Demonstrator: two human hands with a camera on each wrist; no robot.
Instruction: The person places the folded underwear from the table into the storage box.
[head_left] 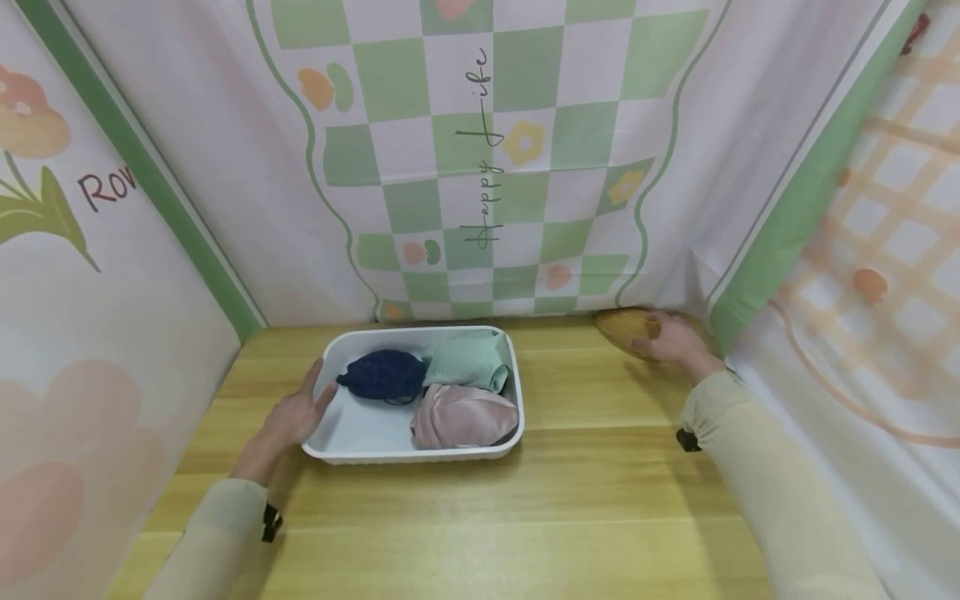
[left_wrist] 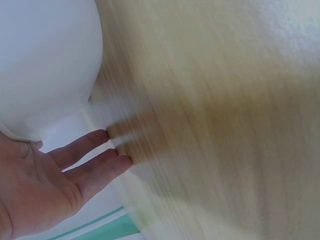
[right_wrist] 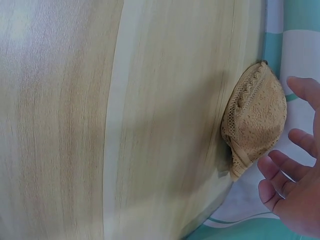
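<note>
A white plastic tray (head_left: 367, 427) stands on the wooden table, left of the middle. My left hand (head_left: 288, 417) rests at its left rim, thumb over the edge; in the left wrist view the other fingers (left_wrist: 95, 175) stretch out straight beside the outer wall. Inside lie a navy folded garment (head_left: 385, 375), a mint-green one (head_left: 467, 360) and a shiny pink one (head_left: 461, 417). At the far right, a folded tan lace bra (right_wrist: 257, 112) sits by the table's back edge. Spread fingers of my right hand (head_left: 675, 342) are right beside it, loosely bent.
A printed curtain (head_left: 465, 158) in green and white checks hangs along the back edge of the table. More printed cloth hangs on the left (head_left: 97, 317) and right (head_left: 885, 275). Bare wooden tabletop (head_left: 585, 500) extends in front of and right of the tray.
</note>
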